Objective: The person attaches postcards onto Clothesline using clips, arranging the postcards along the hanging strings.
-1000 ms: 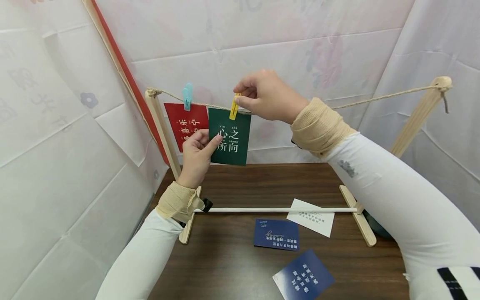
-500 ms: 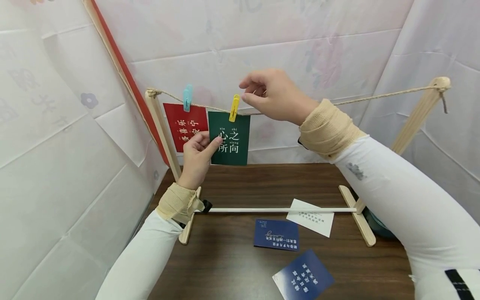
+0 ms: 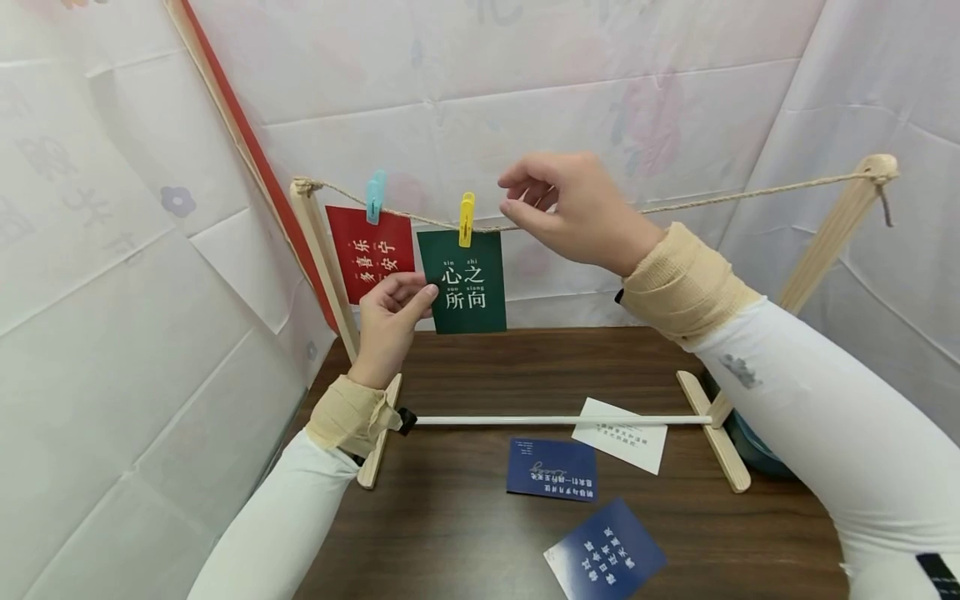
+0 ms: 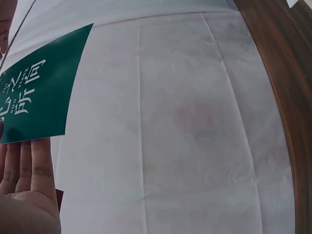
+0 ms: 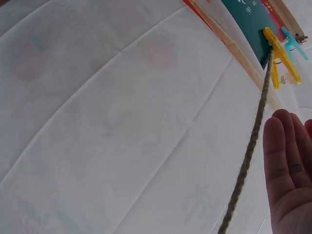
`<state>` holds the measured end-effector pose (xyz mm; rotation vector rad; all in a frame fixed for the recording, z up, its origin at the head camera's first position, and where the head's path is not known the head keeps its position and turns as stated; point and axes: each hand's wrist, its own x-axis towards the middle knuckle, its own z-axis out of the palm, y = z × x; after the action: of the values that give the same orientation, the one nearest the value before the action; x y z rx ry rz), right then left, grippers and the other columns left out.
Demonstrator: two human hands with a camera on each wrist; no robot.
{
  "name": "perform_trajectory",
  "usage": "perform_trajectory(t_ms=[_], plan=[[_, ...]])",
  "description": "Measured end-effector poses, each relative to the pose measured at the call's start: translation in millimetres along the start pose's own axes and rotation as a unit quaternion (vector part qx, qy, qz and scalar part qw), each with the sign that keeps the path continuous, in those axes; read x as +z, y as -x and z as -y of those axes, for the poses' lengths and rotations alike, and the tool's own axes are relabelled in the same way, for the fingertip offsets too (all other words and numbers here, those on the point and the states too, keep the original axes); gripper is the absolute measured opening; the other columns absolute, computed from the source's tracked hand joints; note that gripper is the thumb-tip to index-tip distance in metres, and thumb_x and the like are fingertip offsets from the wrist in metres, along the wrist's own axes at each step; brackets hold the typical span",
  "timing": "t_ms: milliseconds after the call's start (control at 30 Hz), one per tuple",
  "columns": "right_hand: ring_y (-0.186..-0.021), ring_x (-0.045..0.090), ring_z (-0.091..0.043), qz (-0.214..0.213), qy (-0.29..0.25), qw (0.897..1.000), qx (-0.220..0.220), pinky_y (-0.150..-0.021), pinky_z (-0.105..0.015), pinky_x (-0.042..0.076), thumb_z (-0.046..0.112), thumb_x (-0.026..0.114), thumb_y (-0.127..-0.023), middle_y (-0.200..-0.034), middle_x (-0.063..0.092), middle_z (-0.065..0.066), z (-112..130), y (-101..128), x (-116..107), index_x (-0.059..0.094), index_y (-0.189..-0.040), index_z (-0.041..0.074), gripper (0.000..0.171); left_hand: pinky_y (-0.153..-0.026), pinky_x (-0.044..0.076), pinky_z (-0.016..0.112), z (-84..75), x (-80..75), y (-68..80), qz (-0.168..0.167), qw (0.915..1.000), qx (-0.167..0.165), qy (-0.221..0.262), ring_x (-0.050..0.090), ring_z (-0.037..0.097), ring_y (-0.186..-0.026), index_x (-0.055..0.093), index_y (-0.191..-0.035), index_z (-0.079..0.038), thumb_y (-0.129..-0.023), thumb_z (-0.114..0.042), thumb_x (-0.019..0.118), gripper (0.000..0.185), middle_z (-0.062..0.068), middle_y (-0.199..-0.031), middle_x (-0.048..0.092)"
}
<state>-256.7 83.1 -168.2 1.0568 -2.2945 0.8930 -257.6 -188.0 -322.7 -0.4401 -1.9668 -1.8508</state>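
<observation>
A green card (image 3: 468,282) with white characters hangs from a rope (image 3: 712,198) by a yellow clip (image 3: 467,218). My left hand (image 3: 412,292) pinches the card's lower left edge between thumb and fingers. In the left wrist view my straight fingers (image 4: 29,165) meet the green card (image 4: 34,92). My right hand (image 3: 525,196) hovers just right of the clip with loosely curled fingers and holds nothing. The right wrist view shows its fingers (image 5: 287,165) beside the rope (image 5: 248,156), apart from the yellow clip (image 5: 278,58). A red card (image 3: 371,250) hangs under a blue clip (image 3: 374,196) to the left.
The rope spans two wooden posts (image 3: 326,258) (image 3: 825,233) joined by a white rod (image 3: 555,419) on a dark wooden table (image 3: 487,375). Two blue cards (image 3: 552,468) (image 3: 606,554) and a white card (image 3: 621,433) lie on it. White sheets surround the table.
My right hand let go of the yellow clip and drew away to the right. The green card settled to hang straighter, and my left hand slipped to its lower left edge.
</observation>
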Motion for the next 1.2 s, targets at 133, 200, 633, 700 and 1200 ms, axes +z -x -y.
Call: perform_trajectory(t_ms=[133,200,633,700,1200], plan=[[-0.09,0.073,-0.025,-0.017,0.003,1.0,-0.016,-0.085,-0.023,0.058,0.007,0.071,-0.102,-0.101,0.079,-0.016,-2,9,-5,0.076,-0.116,-0.003,0.017,-0.082,0.065,0.024,0.0,-2.5,3.5,0.0,1.0,0.003,-0.006,0.076,0.005,-0.09,0.069,-0.122,0.005,-0.104,-0.008,0.073,0.022,-0.017,-0.099,0.078],[-0.088,0.073,-0.023,-0.023,0.001,0.999,-0.023,-0.081,-0.016,0.054,0.006,0.072,-0.101,-0.099,0.079,-0.015,-4,14,-7,0.076,-0.114,-0.003,0.016,-0.082,0.065,0.025,0.3,-4.3,5.2,-0.002,0.9999,0.003,-0.011,0.076,0.005,-0.087,0.07,-0.121,0.006,-0.104,-0.007,0.073,0.023,-0.016,-0.099,0.078],[-0.08,0.07,-0.014,-0.044,-0.018,0.999,-0.027,-0.075,-0.012,0.053,0.002,0.077,-0.098,-0.092,0.08,-0.012,-20,44,-8,0.079,-0.107,-0.001,0.01,-0.077,0.066,0.026,9.6,-16.3,9.1,-0.02,0.9993,0.018,-0.027,0.077,0.006,-0.079,0.071,-0.116,0.009,-0.103,-0.009,0.074,0.022,-0.01,-0.09,0.078],[-0.08,0.069,-0.013,-0.043,-0.019,0.999,-0.026,-0.075,-0.012,0.053,0.001,0.077,-0.097,-0.092,0.08,-0.011,-23,49,-8,0.079,-0.107,0.0,0.01,-0.076,0.065,0.026,10.6,-17.8,10.2,-0.021,0.9991,0.019,-0.032,0.077,0.007,-0.079,0.071,-0.116,0.009,-0.103,-0.009,0.074,0.022,-0.01,-0.089,0.079],[-0.08,0.07,-0.013,-0.046,-0.004,0.999,-0.015,-0.076,-0.009,0.052,-0.002,0.079,-0.095,-0.094,0.08,-0.011,-41,80,-4,0.078,-0.11,-0.001,0.015,-0.076,0.065,0.026,18.0,-16.5,19.2,0.001,0.9991,0.005,-0.043,0.073,0.01,-0.075,0.07,-0.112,0.007,-0.101,-0.007,0.076,0.018,-0.011,-0.087,0.076]])
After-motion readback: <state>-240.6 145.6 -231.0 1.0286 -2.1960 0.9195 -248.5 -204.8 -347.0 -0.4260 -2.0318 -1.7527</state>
